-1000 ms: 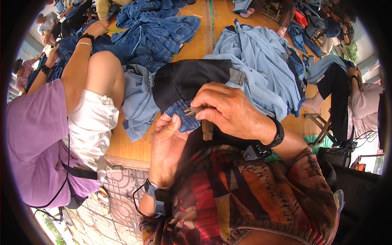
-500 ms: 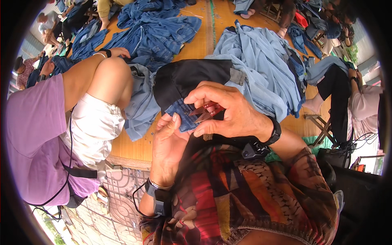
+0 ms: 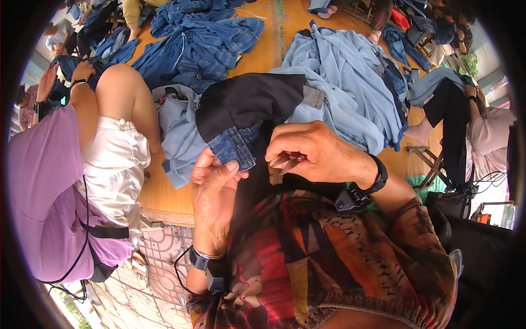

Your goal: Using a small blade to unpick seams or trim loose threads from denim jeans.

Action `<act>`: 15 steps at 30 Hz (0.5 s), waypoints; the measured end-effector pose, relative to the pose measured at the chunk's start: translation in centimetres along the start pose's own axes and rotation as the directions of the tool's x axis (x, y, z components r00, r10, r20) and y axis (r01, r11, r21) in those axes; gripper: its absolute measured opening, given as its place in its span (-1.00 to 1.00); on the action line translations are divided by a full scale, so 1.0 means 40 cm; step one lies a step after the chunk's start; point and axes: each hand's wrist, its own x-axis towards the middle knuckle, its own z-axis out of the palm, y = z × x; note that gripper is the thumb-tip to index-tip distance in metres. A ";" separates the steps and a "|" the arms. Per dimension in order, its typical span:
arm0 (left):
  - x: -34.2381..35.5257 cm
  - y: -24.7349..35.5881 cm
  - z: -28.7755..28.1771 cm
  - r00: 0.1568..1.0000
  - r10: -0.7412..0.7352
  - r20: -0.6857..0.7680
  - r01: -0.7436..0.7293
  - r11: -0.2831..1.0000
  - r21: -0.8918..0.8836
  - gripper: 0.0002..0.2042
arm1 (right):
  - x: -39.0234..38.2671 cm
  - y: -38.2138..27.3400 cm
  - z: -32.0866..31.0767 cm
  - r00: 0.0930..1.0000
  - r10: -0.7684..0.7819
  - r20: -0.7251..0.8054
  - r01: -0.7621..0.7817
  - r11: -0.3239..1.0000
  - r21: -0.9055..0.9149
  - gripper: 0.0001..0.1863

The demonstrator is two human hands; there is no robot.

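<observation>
My left hand (image 3: 212,186) pinches the corner of a dark blue denim end (image 3: 234,147) between thumb and fingers. That end joins a black stretch of cloth (image 3: 255,100), which runs back over light blue denim. Just right of the denim end, my right hand (image 3: 318,151) is closed around small red-handled thread snips (image 3: 286,162). Their pointed metal blades face left and stand apart from the denim. The palm and part of the handles are hidden behind my fingers.
A light blue denim heap (image 3: 345,82) covers the table (image 3: 175,204) ahead, with a dark blue denim pile (image 3: 197,46) at far left. Close on my left sits a person in a purple shirt (image 3: 46,164). Other people sit around the table. A wooden stool (image 3: 430,170) stands at right.
The snips have moved right, away from the denim end. My left hand has shifted slightly left and down with the cloth. The neighbour's arm has drawn back from the table.
</observation>
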 end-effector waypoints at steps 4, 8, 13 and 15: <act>-0.008 -0.029 -0.013 0.999 0.028 -0.025 -0.031 0.992 -0.118 -0.68 | -0.004 -0.033 0.027 0.986 -0.069 -0.154 0.059 0.996 -0.069 -0.70; -0.004 -0.025 0.013 1.000 -0.011 0.028 0.013 0.996 -0.085 -0.67 | -0.007 -0.011 0.050 0.958 -0.215 -0.191 0.151 0.941 -0.302 -0.66; -0.010 -0.029 -0.005 0.998 -0.039 0.059 0.042 0.997 -0.062 -0.58 | -0.012 -0.013 0.064 0.941 -0.288 -0.176 0.188 0.881 -0.434 -0.67; -0.011 -0.027 0.000 0.998 -0.036 0.055 0.039 0.998 -0.048 -0.57 | -0.010 -0.014 0.068 0.937 -0.297 -0.182 0.191 0.876 -0.444 -0.67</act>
